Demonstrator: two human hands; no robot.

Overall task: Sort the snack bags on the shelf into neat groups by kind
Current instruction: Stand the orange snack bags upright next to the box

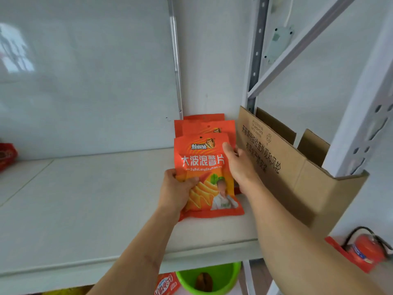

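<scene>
An orange potato-chip bag (pixel 204 165) stands upright at the right end of the white shelf (pixel 85 199), in front of a row of matching orange bags (pixel 207 125) that lean toward the back wall. My left hand (pixel 177 190) grips the front bag's lower left corner. My right hand (pixel 239 165) holds its right edge, thumb on the front and fingers hidden behind. A red snack bag (pixel 6 155) lies at the shelf's far left edge.
A brown cardboard box (pixel 297 177) stands right beside the bags against the shelf's metal upright (pixel 359 128). Below the shelf sit a green bowl (pixel 225 275) and another orange-red snack bag (pixel 167 284). A red fire extinguisher (pixel 365 250) stands lower right.
</scene>
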